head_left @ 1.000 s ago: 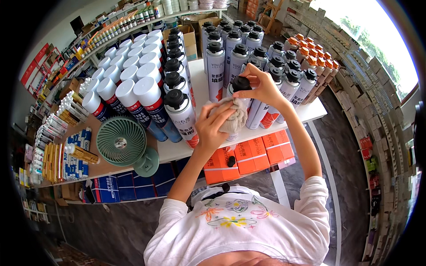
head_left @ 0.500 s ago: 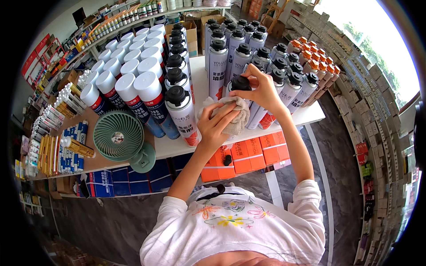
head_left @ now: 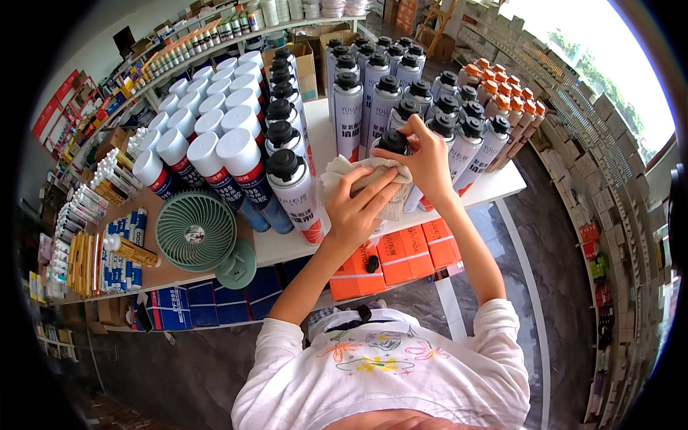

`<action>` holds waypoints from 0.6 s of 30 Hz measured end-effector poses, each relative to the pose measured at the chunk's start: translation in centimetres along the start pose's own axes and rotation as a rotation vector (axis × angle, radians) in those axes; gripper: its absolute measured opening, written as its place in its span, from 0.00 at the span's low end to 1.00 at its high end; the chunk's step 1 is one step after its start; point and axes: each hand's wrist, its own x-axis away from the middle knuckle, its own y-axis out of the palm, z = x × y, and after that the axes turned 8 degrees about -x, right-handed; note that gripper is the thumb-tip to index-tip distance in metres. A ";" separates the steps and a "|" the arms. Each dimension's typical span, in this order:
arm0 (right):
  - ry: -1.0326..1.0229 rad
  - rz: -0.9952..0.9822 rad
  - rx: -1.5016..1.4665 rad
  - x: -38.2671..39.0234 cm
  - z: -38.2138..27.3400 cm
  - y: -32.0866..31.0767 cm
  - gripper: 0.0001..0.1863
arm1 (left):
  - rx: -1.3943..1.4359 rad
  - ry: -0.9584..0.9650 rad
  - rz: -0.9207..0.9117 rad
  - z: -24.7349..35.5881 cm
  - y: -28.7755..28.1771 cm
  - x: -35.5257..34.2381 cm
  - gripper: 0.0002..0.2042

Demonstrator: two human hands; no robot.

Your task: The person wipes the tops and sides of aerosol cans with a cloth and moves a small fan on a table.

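Observation:
My left hand (head_left: 356,204) presses a crumpled beige cloth (head_left: 389,202) around the upper body of a white spray can at the table's front edge; the cloth and my fingers hide much of that can. My right hand (head_left: 424,154) has its fingers closed on the top of the same can, beside and on its black cap (head_left: 391,140). Just left of the cloth stands another white can with a black cap (head_left: 290,201). Behind and right of my hands, upright black-capped cans (head_left: 348,113) stand close together.
The white table (head_left: 502,185) also holds white-capped blue cans (head_left: 240,158), orange-capped cans (head_left: 514,122), tubes and a green fan (head_left: 193,233). Orange boxes (head_left: 405,261) and blue boxes (head_left: 236,301) sit underneath. Shelves of goods (head_left: 215,29) line the left and back; a bright window is right.
Both hands, the cloth and the held can have shifted slightly right and down in the picture. The cloth is more spread out to the left over the can.

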 end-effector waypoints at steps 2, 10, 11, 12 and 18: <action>-0.015 0.024 -0.044 -0.2 0.9 -0.2 0.27 | -0.010 0.014 -0.089 0.1 0.0 0.1 0.22; -0.064 0.108 0.319 1.1 -1.6 2.7 0.28 | 0.055 -0.114 -0.265 -0.5 1.4 9.5 0.27; -0.060 0.102 0.325 1.2 -1.5 2.5 0.28 | 0.054 -0.119 -0.258 -0.5 1.0 8.4 0.28; -0.072 0.096 0.319 1.2 -1.5 2.3 0.28 | 0.028 -0.102 -0.223 -0.5 0.6 6.8 0.28; -0.085 -0.035 0.275 1.0 -3.2 1.2 0.26 | 0.100 -0.176 0.022 -1.1 -0.3 2.9 0.27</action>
